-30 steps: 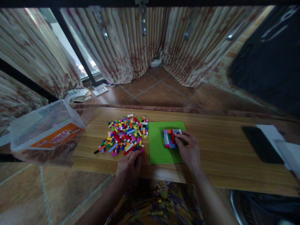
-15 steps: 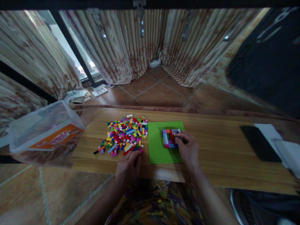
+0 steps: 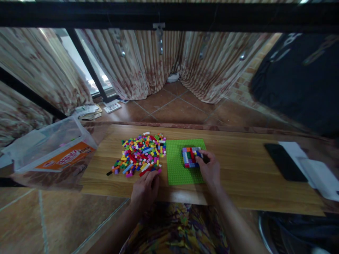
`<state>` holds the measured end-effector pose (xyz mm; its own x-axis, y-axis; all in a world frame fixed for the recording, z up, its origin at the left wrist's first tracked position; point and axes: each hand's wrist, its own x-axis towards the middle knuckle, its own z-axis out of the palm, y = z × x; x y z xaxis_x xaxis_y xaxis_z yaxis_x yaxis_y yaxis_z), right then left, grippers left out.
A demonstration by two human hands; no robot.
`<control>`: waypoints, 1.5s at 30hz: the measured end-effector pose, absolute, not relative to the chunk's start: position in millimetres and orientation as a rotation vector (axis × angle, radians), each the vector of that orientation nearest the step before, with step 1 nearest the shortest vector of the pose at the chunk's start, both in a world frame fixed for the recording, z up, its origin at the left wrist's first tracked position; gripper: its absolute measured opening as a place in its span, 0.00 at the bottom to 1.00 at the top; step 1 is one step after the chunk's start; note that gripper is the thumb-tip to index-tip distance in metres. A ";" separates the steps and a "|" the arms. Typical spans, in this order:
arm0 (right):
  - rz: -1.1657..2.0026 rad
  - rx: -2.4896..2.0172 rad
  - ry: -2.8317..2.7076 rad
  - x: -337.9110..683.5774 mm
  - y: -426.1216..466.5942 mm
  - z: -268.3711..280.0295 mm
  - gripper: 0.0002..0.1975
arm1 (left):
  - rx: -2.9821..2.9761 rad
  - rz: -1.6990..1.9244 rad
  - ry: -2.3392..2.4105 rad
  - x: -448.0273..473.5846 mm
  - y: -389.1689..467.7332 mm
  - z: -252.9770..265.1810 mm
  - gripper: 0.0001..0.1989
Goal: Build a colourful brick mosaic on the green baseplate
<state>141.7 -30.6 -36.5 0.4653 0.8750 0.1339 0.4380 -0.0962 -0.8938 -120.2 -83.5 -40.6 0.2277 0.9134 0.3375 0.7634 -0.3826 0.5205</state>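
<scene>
My right hand (image 3: 210, 171) reaches over the green baseplate (image 3: 176, 176), thumb and fingertips closed on a small blue toy brick (image 3: 198, 154). That brick is at the right side of a low brick structure (image 3: 187, 165), which has a light-blue, purple and pink outer wall and a red bar inside. I cannot tell whether the blue brick is pressed down. My left hand (image 3: 145, 188) rests on the table at the near edge of the loose brick pile (image 3: 143, 151), its fingers curled in beside red and pink bricks. What its fingers hold, if anything, is hidden.
The wooden table (image 3: 238, 176) runs across the view. At its left is a clear plastic box (image 3: 53, 141) with an orange label. A black flat object (image 3: 286, 162) and white papers (image 3: 321, 176) lie at the right. A dark bar (image 3: 169, 16) crosses the top.
The view has tilted up slightly. My right hand stays at the structure's right side, its fingertips shifted a little, and a blue brick now shows at them. My left hand stays in place.
</scene>
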 end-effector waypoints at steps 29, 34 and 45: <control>0.526 -1.559 -2.121 26.3 -38.9 -11.5 0.08 | 2.257 0.871 1.591 -118.4 -84.4 -34.7 0.08; 0.522 -1.564 -2.121 26.0 -40.1 -13.8 0.09 | 2.247 0.860 1.610 -118.3 -84.2 -37.7 0.08; 0.573 -1.558 -2.133 24.3 -49.4 -18.5 0.09 | 2.237 0.849 1.619 -118.0 -84.2 -37.2 0.08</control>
